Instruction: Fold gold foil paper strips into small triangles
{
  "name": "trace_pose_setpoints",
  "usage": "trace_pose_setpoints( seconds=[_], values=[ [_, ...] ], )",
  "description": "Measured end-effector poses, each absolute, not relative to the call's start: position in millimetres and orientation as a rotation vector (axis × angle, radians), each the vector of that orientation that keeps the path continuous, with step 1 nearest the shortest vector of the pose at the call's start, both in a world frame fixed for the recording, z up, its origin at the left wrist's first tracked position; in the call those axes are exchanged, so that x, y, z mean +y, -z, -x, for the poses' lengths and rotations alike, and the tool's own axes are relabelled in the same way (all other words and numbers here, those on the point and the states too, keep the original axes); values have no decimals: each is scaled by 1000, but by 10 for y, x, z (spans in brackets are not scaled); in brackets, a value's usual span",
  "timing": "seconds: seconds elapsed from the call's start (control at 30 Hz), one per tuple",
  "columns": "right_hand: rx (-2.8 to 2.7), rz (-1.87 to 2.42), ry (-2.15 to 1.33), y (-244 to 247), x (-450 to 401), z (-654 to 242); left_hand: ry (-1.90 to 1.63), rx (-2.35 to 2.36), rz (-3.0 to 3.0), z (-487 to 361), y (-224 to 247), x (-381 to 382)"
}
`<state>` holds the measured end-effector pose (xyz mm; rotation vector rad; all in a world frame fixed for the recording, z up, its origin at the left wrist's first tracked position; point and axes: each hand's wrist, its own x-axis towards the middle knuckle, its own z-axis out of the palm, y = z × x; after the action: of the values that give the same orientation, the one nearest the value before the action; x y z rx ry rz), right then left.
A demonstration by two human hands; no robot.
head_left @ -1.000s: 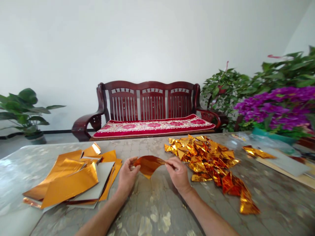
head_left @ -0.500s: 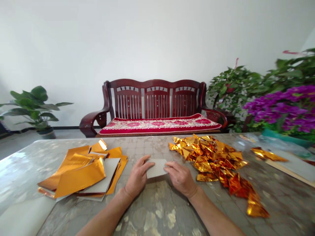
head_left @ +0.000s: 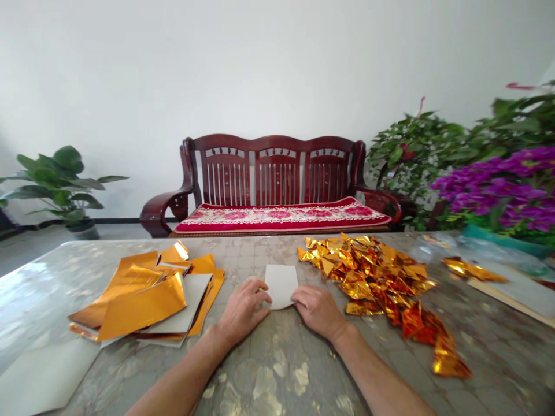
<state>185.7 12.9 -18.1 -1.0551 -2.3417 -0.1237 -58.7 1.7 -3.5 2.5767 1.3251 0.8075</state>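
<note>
Sheet, pale grey face up (head_left: 281,286): one, upright oblong, lying on the table between the two hands, its lower end slightly rounded. Its other face is hidden.

Left hand (head_left: 243,312): palm down on the tabletop, fingers (head_left: 259,290) loosely extended and slightly spread, tips against the sheet's lower left edge. No pinch or grip visible.

Right hand (head_left: 318,312): palm down, fingers (head_left: 302,294) lying flat and close together, tips on the sheet's lower right corner. Also open, with nothing gripped.

Table (head_left: 277,375): mottled grey top with worn, pale patches.

Gold foil sheets (head_left: 143,303): loose pile with pale grey backing cards, just beside the left hand, some corners turned up.

Gold foil triangles (head_left: 368,277): large crumpled heap, near the right hand, trailing toward the near edge.

Gold foil strip (head_left: 472,270): one, lying on a grey board (head_left: 515,292) at the far right.

Grey card (head_left: 43,375): one, at the near left corner of the table.

Clear plastic wrap (head_left: 433,245): bunched on the far edge of the table.

Wooden bench (head_left: 277,173): dark red, slatted back, beyond the table, with a red floral cushion (head_left: 281,219).

Potted plant (head_left: 56,185): broad green leaves, on the floor at left.

Purple flowers (head_left: 498,188): massed among green foliage (head_left: 411,150) at right.
</note>
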Motion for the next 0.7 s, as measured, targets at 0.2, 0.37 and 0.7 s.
trace_pose_setpoints(
  seconds=[0.2,0.37,0.7],
  values=[
    [-2319,1097,6,143,134,-1839,-679,1333,-2488,576,32,37],
    [-2234,1202,-141,130,149,-1832,-681,1309,-2465,557,44,63],
    [-2175,1416,-272,109,167,-1823,-628,1554,-2357,440,36,76]
  ],
)
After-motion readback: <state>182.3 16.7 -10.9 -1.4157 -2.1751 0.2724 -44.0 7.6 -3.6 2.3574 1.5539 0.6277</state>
